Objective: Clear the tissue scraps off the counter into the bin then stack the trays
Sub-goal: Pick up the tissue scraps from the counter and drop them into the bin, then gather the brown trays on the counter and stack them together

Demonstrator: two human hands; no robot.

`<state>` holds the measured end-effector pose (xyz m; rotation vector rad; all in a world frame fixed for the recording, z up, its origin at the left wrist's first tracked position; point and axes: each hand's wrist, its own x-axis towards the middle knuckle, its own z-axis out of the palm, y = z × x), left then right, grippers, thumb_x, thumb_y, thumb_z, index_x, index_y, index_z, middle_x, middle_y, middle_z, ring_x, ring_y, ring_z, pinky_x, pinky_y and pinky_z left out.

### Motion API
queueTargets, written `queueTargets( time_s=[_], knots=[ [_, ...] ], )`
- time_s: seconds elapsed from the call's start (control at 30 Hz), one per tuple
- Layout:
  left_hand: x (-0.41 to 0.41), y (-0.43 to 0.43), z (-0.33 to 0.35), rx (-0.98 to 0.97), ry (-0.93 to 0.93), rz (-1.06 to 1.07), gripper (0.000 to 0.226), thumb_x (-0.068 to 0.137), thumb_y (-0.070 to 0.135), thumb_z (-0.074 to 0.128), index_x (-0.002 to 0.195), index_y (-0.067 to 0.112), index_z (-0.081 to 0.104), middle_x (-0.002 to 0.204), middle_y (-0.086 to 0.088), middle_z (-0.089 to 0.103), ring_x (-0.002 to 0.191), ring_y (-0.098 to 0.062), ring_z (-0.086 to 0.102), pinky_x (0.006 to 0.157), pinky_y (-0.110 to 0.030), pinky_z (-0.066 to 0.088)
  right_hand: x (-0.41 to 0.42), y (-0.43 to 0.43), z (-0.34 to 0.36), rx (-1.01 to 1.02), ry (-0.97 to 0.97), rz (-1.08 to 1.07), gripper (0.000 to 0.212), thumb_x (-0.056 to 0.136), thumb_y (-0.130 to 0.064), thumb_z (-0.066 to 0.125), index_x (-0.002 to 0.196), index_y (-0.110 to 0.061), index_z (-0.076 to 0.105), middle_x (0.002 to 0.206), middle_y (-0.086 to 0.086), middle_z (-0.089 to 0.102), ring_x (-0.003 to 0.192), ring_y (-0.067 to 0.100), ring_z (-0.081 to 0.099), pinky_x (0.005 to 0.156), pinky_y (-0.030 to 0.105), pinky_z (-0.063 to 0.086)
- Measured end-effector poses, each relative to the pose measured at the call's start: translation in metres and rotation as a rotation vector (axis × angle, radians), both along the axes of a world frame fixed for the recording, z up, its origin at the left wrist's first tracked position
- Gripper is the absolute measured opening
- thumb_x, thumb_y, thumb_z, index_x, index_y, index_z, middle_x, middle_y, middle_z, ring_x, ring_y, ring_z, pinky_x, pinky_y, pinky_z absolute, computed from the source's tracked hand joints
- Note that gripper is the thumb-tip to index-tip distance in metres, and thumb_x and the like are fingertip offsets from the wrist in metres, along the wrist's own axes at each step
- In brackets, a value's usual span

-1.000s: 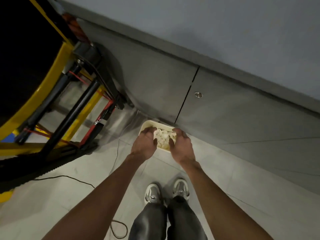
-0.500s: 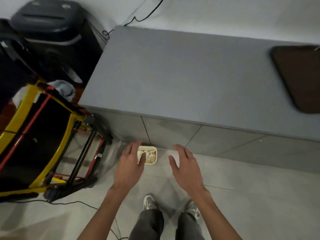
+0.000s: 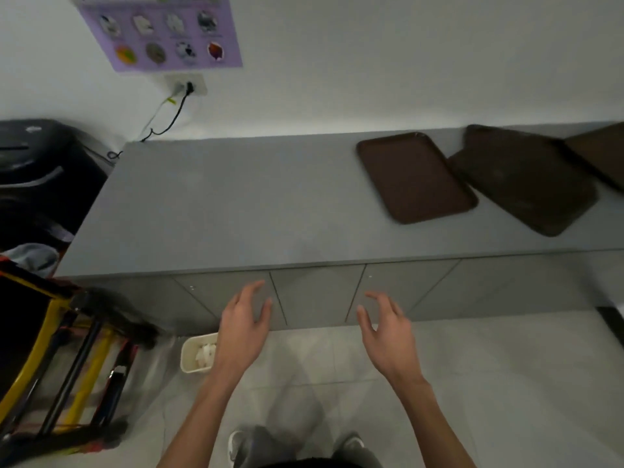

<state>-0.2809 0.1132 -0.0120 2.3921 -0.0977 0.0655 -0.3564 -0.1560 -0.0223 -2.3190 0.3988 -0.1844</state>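
Scraps binned, trays unstacked, both hands free.
Your left hand [image 3: 244, 327] and right hand [image 3: 388, 336] hover before the desk [image 3: 236, 204], each grip loose, fingers spread, holding nothing. The tissue scraps [image 3: 206, 353] lie in the bin [image 3: 189, 361] on the floor [image 3: 320, 363] beside your left hand; three trays [image 3: 415, 177] lie askew at the desk's right end. Drag one from under a neighbour and you may push another off the edge.

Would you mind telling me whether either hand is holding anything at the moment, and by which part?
Nothing is held: the left hand and right hand are both open and empty.
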Motion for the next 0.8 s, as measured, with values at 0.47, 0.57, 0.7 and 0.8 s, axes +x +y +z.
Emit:
queueTargets(
  time_s=[0.47, 0.57, 0.7, 0.8],
  knots=[
    [0.086, -0.233, -0.009, -0.070, 0.029, -0.208, 0.027, 0.099, 0.022, 0.066, 0.125, 0.015, 0.065, 0.120, 0.002, 0.074, 0.111, -0.015, 0.070, 0.098, -0.034, 0.055, 0.024, -0.237, 0.006, -0.057, -0.050, -0.271, 0.022, 0.103, -0.034, 0.063, 0.123, -0.024, 0.065, 0.117, 0.001, 0.073, 0.105, 0.023, 0.069, 0.086, 0.031, 0.052],
    [0.124, -0.283, -0.019, -0.074, 0.034, -0.274, 0.028, 0.098, 0.019, 0.066, 0.125, 0.013, 0.065, 0.120, 0.000, 0.074, 0.111, -0.017, 0.069, 0.096, -0.035, 0.055, 0.046, -0.277, 0.002, -0.067, -0.012, -0.321, 0.021, 0.103, -0.034, 0.062, 0.123, -0.027, 0.065, 0.121, -0.002, 0.073, 0.111, 0.023, 0.069, 0.091, 0.036, 0.055],
    [0.177, -0.345, -0.038, -0.038, 0.036, -0.308, 0.030, 0.096, 0.016, 0.068, 0.126, 0.014, 0.066, 0.124, -0.005, 0.072, 0.117, -0.025, 0.066, 0.103, -0.037, 0.052, 0.074, -0.323, 0.000, -0.060, 0.034, -0.371, 0.024, 0.105, -0.039, 0.058, 0.126, -0.029, 0.065, 0.126, -0.005, 0.071, 0.114, 0.019, 0.068, 0.093, 0.035, 0.056],
    [0.221, -0.383, -0.056, -0.061, 0.117, -0.187, 0.042, 0.095, 0.015, 0.070, 0.135, 0.010, 0.059, 0.133, -0.016, 0.064, 0.124, -0.035, 0.061, 0.107, -0.042, 0.047, 0.099, -0.354, 0.000, -0.063, 0.053, -0.397, 0.026, 0.106, -0.040, 0.057, 0.127, -0.027, 0.065, 0.127, -0.005, 0.071, 0.113, 0.018, 0.069, 0.091, 0.033, 0.056]
  ],
)
